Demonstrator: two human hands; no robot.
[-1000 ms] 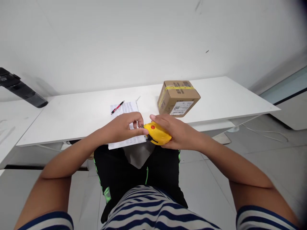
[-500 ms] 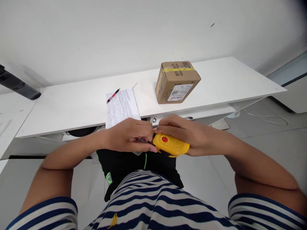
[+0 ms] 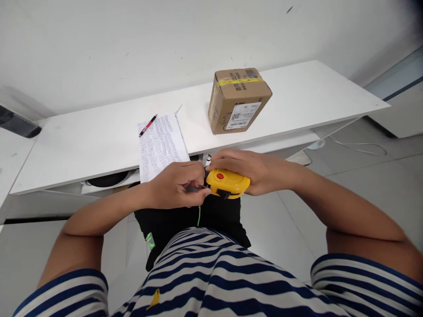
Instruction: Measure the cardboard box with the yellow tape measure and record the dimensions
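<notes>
- A yellow plastic tape measure [image 3: 233, 181], glossy and rounded, was held in the air in front of the desk's near edge, above the wearer's lap.
- Its upper face bore a round red button [image 3: 220, 176]; a dark part [image 3: 224, 193] jutted from the side nearest the wearer.
- The right hand [image 3: 254, 168] had a firm grip, closed around the case from its right end and far side.
- The left hand [image 3: 180, 185] was at the other end, its grip nearly closed, thumb against the case. Something thin and dark showed between thumb and fingers; whether they pinched it could not be told.
- The long white desk [image 3: 291, 94] slanted upward to the right, its far edge along a pale wall [image 3: 148, 48].
- A brown cardboard box [image 3: 228, 105], with yellow tape and a white label, stood beyond the hands, white surface stretching right of it to the desk's corner.
- Printed white paper [image 3: 160, 143] overhung the front edge, partly behind the left hand; a red and black pen [image 3: 147, 126] lay on it.
</notes>
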